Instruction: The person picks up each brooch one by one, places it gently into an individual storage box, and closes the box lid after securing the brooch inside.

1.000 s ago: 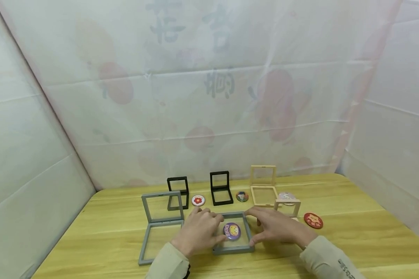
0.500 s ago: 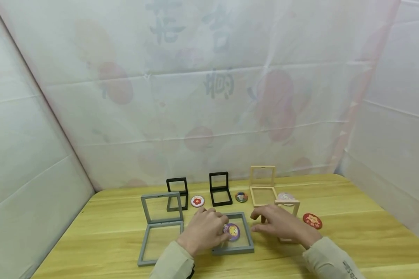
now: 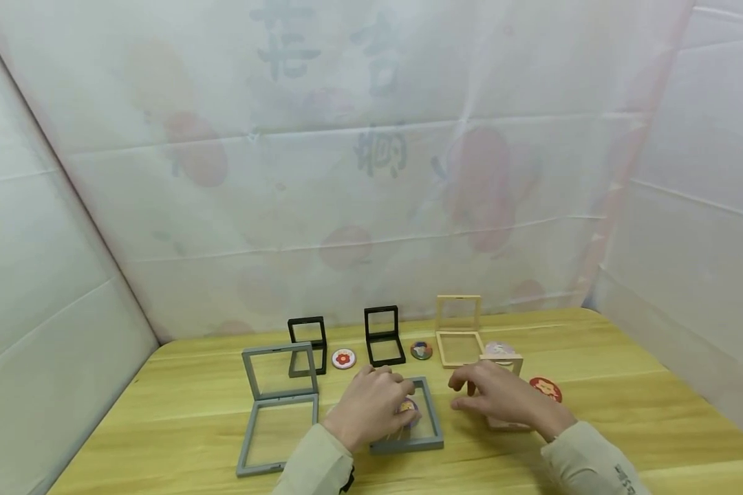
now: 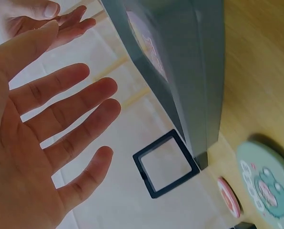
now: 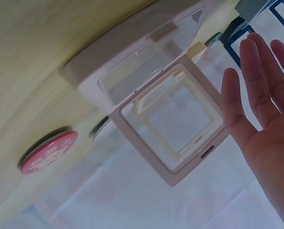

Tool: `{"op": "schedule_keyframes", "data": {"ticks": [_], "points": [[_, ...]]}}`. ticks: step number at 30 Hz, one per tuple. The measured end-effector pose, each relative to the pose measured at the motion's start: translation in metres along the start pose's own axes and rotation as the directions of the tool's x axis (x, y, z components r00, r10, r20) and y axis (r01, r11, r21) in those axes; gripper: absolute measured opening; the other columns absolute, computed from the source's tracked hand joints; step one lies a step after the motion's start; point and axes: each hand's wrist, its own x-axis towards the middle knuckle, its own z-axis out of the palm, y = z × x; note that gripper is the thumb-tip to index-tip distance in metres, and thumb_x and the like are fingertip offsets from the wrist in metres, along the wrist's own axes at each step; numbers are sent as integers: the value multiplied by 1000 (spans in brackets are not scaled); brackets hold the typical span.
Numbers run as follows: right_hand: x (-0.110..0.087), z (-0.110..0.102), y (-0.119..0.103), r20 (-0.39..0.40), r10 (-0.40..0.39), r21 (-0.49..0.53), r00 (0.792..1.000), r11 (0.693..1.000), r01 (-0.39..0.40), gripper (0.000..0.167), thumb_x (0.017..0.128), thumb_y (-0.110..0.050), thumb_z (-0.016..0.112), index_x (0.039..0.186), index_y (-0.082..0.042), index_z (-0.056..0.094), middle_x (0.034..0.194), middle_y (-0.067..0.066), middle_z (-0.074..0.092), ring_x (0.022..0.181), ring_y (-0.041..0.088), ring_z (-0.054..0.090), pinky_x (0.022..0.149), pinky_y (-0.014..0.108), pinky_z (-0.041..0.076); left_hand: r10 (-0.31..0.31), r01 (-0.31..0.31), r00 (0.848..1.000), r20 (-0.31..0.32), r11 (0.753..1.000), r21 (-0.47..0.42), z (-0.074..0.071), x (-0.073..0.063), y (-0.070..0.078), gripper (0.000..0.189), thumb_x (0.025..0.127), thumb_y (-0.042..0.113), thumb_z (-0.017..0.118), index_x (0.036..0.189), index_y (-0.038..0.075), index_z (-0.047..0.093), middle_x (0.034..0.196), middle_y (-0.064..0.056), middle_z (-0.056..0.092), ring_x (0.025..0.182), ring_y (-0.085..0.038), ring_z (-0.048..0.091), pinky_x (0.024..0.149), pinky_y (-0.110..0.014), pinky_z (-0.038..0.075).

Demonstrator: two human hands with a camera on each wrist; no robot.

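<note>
One empty left hand point(image 3: 371, 407), fingers spread, hangs above a gray display frame point(image 3: 433, 414), purple badge point(image 3: 406, 405) inside; one empty right hand point(image 3: 506, 399), fingers relaxed, is nearby. Below, a yellow wood-grain table point(image 3: 161, 412); beyond, a creased white fabric wall point(image 3: 303, 206).

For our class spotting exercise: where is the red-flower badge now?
In the head view, the red-flower badge lies left of centre, between the left black frame and the right black frame.

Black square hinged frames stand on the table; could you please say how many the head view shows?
2. One black frame stands open behind the leftmost grey square frame; the other black frame is between the white, red-flowered round badge and the multicoloured round badge.
</note>
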Motion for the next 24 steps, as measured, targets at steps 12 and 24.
{"op": "schedule_keyframes", "data": {"ticks": [12, 24], "points": [[-8, -5, 3, -16, -7, 5, 1000, 1000, 8, 21, 93, -21, 75, 103, -2, 72, 97, 4, 72, 78, 6, 60, 68, 29, 53, 27, -27, 999, -19, 999, 39, 2, 10, 7, 22, 94, 42, 72, 102, 22, 76, 89, 13, 71, 78, -7, 59, 72, -29, 47], [-16, -7, 6, -22, 29, 2, 999, 1000, -29, 20, 93, -20, 76, 102, -2, 72, 95, 3, 71, 77, 1, 57, 65, 27, 52, 58, -59, 998, -22, 997, -43, 9, 18, 17, 24, 95, 43, 71, 105, 22, 78, 96, 14, 73, 84, -5, 62, 82, -31, 52]]}}
